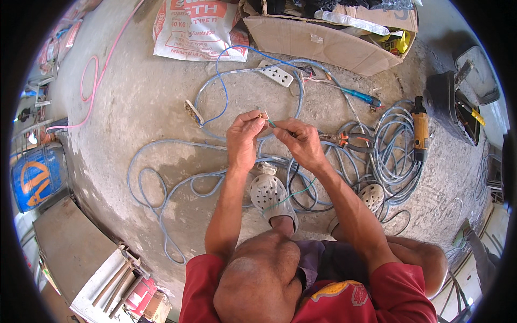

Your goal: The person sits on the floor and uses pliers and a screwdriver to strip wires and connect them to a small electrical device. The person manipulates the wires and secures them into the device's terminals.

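Hands (302,141) pinch thin green wire (271,123) above rough concrete (126,105).

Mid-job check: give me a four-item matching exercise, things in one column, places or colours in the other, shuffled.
1. Green wire
2. Outlet strip
3. Pliers
4. Handheld power tool

A. White, on the floor near the cardboard box
B. At the right edge of the coiled cable
C. Pinched in the right hand
D. Orange and black, left of the coiled cable

Pairs: 1-C, 2-A, 3-D, 4-B
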Motion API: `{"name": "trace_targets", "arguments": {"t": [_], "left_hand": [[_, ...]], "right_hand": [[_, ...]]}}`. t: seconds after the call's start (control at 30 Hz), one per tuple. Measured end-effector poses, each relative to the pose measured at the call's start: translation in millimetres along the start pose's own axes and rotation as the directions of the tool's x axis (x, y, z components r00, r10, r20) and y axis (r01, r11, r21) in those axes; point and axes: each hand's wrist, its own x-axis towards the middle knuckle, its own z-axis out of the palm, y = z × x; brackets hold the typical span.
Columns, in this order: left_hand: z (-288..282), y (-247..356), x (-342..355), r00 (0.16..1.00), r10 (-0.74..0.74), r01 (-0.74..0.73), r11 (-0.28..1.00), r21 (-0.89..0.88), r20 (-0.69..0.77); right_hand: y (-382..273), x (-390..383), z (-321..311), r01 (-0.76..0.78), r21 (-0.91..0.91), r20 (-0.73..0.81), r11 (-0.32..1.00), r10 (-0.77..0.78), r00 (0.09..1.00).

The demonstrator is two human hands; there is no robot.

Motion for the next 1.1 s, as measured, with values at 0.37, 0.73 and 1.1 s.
{"name": "trace_targets", "arguments": {"t": [0.37, 0.73, 1.1], "left_hand": [[-16.8, 5.6, 7.6, 0.979, -0.132, 0.088, 0.963, 0.255, 0.159], [3.9, -3.2, -2.5, 0.989, -0.056, 0.005, 0.94, 0.34, 0.139], [13.8, -15.9, -8.0, 0.991, -0.012, 0.036, 0.982, -0.187, 0.131]], "right_hand": [[-13.9, 0.1, -4.6, -0.152, 0.389, 0.054, 0.909, 0.142, 0.988], [-22.7, 0.5, -9.1, -0.149, 0.216, -0.05, 0.965, 0.163, 0.985], [-34.0, 1.5, -7.7, -0.154, 0.403, 0.032, 0.902, 0.154, 0.988]]}}
